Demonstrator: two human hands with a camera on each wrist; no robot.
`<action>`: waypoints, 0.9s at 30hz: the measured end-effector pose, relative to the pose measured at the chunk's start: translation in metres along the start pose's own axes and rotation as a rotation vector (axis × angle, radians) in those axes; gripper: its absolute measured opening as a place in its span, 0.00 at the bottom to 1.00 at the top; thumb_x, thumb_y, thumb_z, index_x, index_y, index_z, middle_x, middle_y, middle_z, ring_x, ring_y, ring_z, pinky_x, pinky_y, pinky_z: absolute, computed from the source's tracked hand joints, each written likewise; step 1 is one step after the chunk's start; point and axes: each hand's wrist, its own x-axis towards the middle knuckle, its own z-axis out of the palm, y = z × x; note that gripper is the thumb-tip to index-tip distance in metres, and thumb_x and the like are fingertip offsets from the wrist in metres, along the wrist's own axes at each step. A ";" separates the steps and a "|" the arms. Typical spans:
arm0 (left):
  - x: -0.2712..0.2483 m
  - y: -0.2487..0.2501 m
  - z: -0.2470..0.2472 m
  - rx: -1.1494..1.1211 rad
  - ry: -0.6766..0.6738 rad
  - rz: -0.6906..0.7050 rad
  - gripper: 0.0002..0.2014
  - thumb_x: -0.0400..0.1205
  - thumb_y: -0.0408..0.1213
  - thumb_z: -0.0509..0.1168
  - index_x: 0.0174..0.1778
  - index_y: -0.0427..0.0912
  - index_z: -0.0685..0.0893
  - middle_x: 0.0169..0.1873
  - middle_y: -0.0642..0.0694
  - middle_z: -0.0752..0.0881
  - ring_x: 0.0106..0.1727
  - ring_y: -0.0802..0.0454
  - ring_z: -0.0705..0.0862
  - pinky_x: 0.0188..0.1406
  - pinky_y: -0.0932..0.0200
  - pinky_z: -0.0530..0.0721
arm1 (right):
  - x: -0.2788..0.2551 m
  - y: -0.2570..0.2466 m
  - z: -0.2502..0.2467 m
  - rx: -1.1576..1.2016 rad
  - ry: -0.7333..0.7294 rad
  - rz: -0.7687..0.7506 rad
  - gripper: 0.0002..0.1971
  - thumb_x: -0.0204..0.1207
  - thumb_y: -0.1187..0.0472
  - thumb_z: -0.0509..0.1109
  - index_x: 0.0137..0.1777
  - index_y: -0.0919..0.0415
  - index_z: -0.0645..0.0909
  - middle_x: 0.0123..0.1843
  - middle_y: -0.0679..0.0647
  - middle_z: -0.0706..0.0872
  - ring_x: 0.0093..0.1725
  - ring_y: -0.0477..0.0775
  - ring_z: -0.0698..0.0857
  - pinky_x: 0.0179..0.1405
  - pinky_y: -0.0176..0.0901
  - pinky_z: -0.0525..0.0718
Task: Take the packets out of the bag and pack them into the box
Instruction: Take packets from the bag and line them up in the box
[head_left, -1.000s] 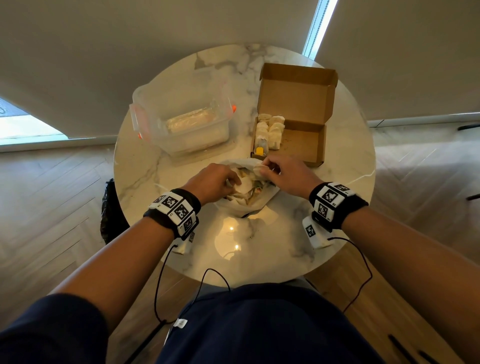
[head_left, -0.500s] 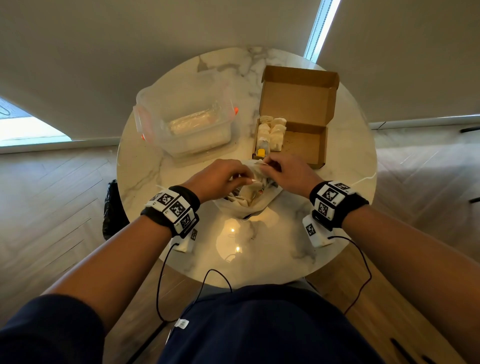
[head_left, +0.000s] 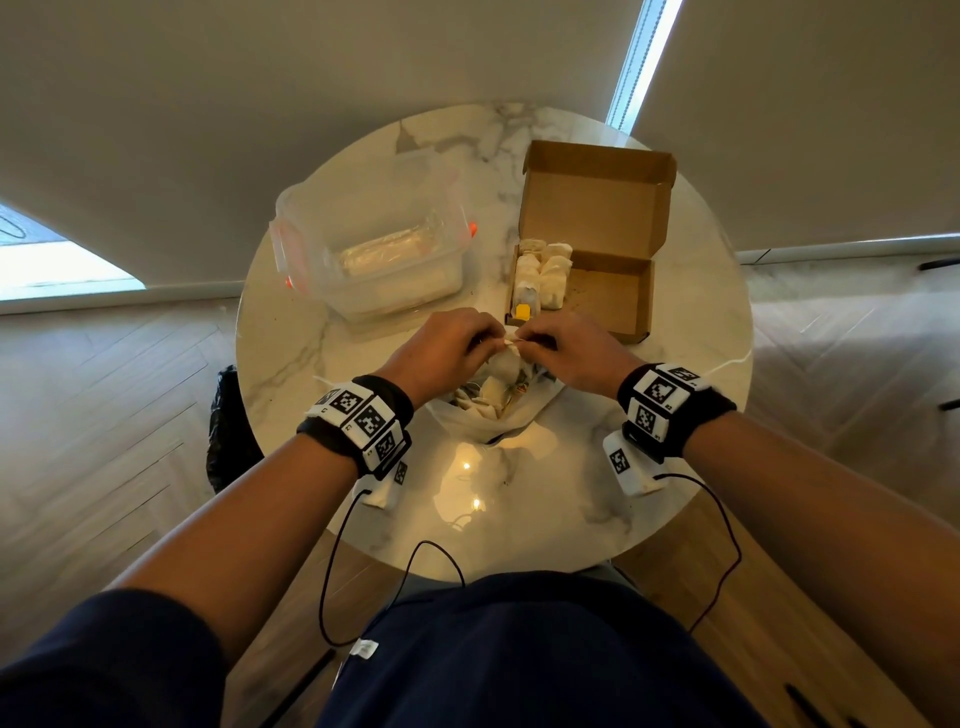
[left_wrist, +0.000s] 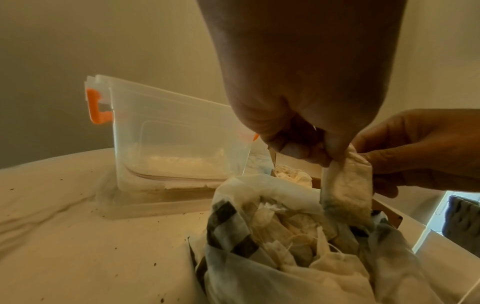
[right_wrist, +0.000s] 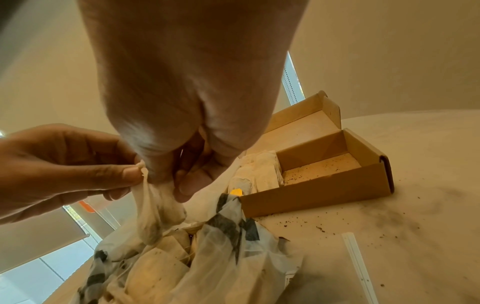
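Note:
A white plastic bag (head_left: 491, 423) with black print lies open on the round marble table (head_left: 311, 338), full of pale tea-bag packets (left_wrist: 293, 244). Just above its mouth, both hands pinch the top edge of one packet (left_wrist: 345, 187): my left hand (head_left: 447, 345) on its left corner, my right hand (head_left: 569, 345) on its right. The packet (right_wrist: 155, 209) hangs down from the fingertips. Behind the hands stands an open brown cardboard box (head_left: 618, 291) with several packets (head_left: 543, 273) lined along its left side and a yellow tag (head_left: 522, 312) at the near end.
A clear plastic container (head_left: 374, 249) with orange clips stands at the back left of the table, some wrapped material inside. Dark crumbs (right_wrist: 319, 227) speckle the tabletop near the box. A white strip (right_wrist: 359, 265) lies to the right of the bag.
Both hands have come up out of the bag's mouth and closer together, lifting one packet clear between their fingertips.

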 end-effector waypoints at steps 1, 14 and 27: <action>0.001 0.001 0.000 0.003 0.010 0.001 0.10 0.86 0.42 0.67 0.58 0.42 0.87 0.46 0.48 0.88 0.43 0.59 0.79 0.44 0.66 0.74 | 0.001 0.001 0.000 0.003 -0.003 0.011 0.09 0.83 0.58 0.70 0.59 0.54 0.88 0.44 0.46 0.87 0.40 0.39 0.83 0.39 0.24 0.75; 0.029 0.010 -0.008 -0.077 0.082 -0.019 0.11 0.87 0.44 0.65 0.60 0.44 0.85 0.46 0.54 0.85 0.43 0.60 0.80 0.43 0.72 0.74 | 0.007 0.007 -0.008 0.058 0.081 0.055 0.08 0.84 0.53 0.68 0.43 0.51 0.83 0.36 0.44 0.82 0.36 0.42 0.79 0.35 0.31 0.72; 0.074 -0.010 0.017 -0.043 -0.077 -0.134 0.09 0.86 0.42 0.66 0.59 0.45 0.85 0.50 0.50 0.82 0.46 0.56 0.78 0.42 0.67 0.70 | 0.034 0.049 -0.054 0.026 0.247 0.204 0.08 0.84 0.51 0.68 0.47 0.52 0.84 0.38 0.44 0.82 0.37 0.43 0.78 0.37 0.35 0.72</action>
